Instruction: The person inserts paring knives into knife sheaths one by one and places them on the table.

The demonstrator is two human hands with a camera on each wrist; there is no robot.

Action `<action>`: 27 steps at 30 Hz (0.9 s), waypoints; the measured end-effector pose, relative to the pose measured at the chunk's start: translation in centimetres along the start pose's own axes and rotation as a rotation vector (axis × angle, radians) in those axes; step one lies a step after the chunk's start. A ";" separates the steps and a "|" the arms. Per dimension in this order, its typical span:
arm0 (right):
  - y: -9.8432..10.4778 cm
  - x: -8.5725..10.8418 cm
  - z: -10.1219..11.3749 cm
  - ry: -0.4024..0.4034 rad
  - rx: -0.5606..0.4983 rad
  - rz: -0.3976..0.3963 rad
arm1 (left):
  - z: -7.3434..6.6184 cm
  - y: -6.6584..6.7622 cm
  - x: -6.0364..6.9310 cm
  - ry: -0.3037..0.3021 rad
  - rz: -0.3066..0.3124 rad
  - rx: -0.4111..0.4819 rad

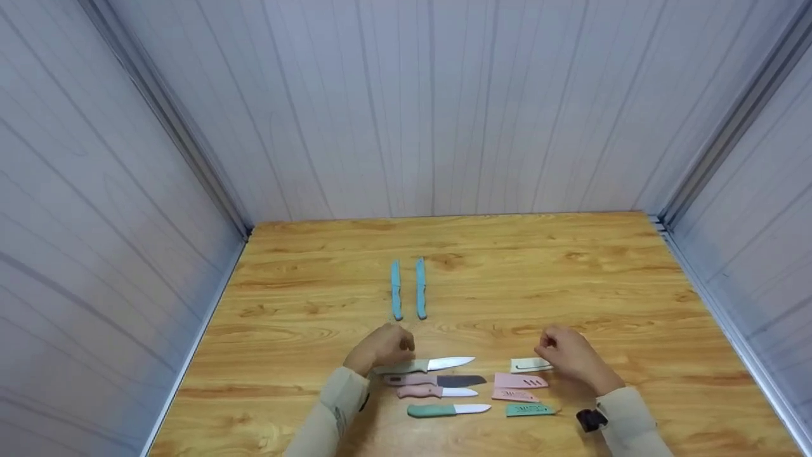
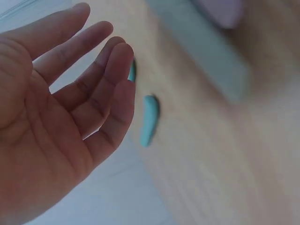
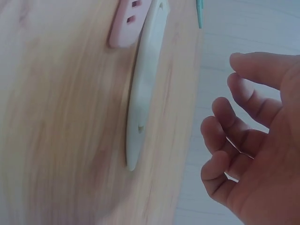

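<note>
My left hand (image 1: 384, 348) hovers by the handle end of a knife with a grey-green handle (image 1: 406, 367) and white blade. Its fingers bend loosely around nothing. Below lie a knife with a dark blade (image 1: 462, 381), a small pink knife (image 1: 422, 391) and a green knife (image 1: 432, 410), all blades pointing right. On the right, my right hand (image 1: 571, 355) is above the end of a white blade cover (image 3: 146, 84), fingers loosely curled and holding nothing. Under that cover are a pink cover (image 1: 517, 380), a smaller pink cover (image 1: 514, 395) and a green cover (image 1: 526, 410).
Two slim blue pieces shaped like sheathed knives (image 1: 421, 289) lie side by side farther back on the wooden table (image 1: 304, 254). Pale panels enclose the back (image 1: 412, 114) and both sides. A dark band (image 1: 591, 420) circles the right wrist.
</note>
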State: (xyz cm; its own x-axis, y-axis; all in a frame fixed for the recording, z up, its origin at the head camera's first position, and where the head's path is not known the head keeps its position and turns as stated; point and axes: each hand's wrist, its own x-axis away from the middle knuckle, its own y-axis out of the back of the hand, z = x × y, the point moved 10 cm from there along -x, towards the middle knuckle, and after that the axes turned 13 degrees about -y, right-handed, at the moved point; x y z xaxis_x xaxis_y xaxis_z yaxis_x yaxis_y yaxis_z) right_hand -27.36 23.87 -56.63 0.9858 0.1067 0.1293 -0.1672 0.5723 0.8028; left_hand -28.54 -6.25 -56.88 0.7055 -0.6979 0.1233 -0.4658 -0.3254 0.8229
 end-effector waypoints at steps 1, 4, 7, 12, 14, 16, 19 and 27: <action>-0.1 -0.1 -0.2 -0.008 0.006 0.006 | 0.1 -0.1 0.3 -0.011 -0.002 -0.006; -0.2 -0.2 -0.8 -0.053 0.015 0.020 | 0.6 -0.6 0.9 -0.030 -0.017 -0.001; -0.4 -0.3 -1.2 -0.072 0.018 0.036 | 0.9 -0.9 1.4 -0.038 -0.048 0.009; -0.8 -0.5 -1.7 -0.090 0.022 0.064 | 1.3 -1.5 1.7 -0.023 -0.081 0.035; -1.1 -0.5 -1.9 -0.085 0.023 0.080 | 1.4 -1.9 1.7 -0.022 -0.085 0.040; -1.4 -0.4 -2.0 -0.065 0.022 0.096 | 1.6 -2.2 1.7 -0.015 -0.087 0.043; -1.7 -0.4 -1.9 -0.030 0.006 0.122 | 1.7 -2.4 1.9 -0.015 -0.097 0.042; -2.5 -0.5 -1.6 0.017 0.040 0.183 | 1.9 -2.4 1.9 -0.009 -0.117 0.025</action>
State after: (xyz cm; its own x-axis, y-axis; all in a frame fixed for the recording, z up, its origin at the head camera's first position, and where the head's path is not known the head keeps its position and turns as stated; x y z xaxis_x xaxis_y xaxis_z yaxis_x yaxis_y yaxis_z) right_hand -27.41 23.71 -59.65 0.9387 0.2198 0.2655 -0.3426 0.5098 0.7892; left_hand -27.12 -8.00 -59.68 0.7509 -0.6600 0.0217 -0.3937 -0.4209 0.8172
